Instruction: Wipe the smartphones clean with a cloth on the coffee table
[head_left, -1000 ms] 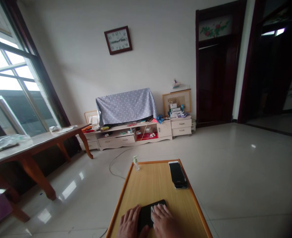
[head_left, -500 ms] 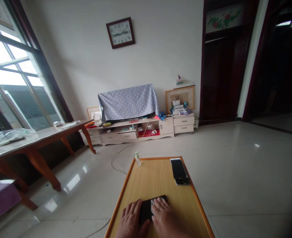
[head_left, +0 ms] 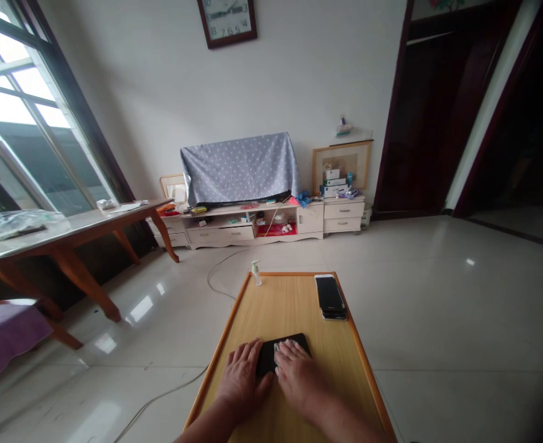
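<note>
A flat black phone (head_left: 269, 358) lies near the front of the wooden table (head_left: 253, 320), which has an orange rim. My left hand (head_left: 242, 380) holds its left edge, fingers spread. My right hand (head_left: 299, 378) presses a small white cloth (head_left: 278, 349) onto the phone, and the fingers hide most of the cloth. Far from both hands, a stack of phones (head_left: 329, 296) lies near the table's back right corner. A clear pump bottle (head_left: 255, 272) stands at the back left corner.
A white cable (head_left: 160, 394) runs across the tiled floor left of the table. A long wooden table (head_left: 68, 237) stands at the left, by the window. A low cream cabinet (head_left: 253, 231) stands against the far wall, with a dotted cloth (head_left: 240, 167) above it.
The view has tilted down, so the room and table sit higher in the frame and more of my forearms shows. Both hands stay on the black phone.
</note>
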Tool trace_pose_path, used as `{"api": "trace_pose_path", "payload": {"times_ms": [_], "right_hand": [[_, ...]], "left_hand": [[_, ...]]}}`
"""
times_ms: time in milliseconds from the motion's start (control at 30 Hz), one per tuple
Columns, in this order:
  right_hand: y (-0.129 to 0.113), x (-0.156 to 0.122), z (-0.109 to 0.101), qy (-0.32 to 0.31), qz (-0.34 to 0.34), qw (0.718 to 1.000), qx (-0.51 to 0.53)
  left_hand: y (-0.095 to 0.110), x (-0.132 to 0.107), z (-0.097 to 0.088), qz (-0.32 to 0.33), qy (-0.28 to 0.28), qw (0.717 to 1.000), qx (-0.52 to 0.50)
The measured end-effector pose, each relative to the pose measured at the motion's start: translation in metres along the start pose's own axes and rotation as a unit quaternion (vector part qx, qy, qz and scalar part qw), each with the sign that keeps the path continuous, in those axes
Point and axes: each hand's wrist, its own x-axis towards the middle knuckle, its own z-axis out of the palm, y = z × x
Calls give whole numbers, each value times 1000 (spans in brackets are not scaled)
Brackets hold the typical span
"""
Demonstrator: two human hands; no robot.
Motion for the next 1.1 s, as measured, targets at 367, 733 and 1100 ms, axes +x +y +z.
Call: {"api": "trace_pose_path", "payload": {"times_ms": [367,733,1100], "right_hand": [[12,9,-4,20,20,1000,-4],[4,2,-12,30,77,996,-41],[6,2,-23,36,106,992,-63]], "left_hand": [[-9,0,7,26,25,999,4],[-16,0,15,73,37,996,24],[-23,1,21,59,54,996,28]]}}
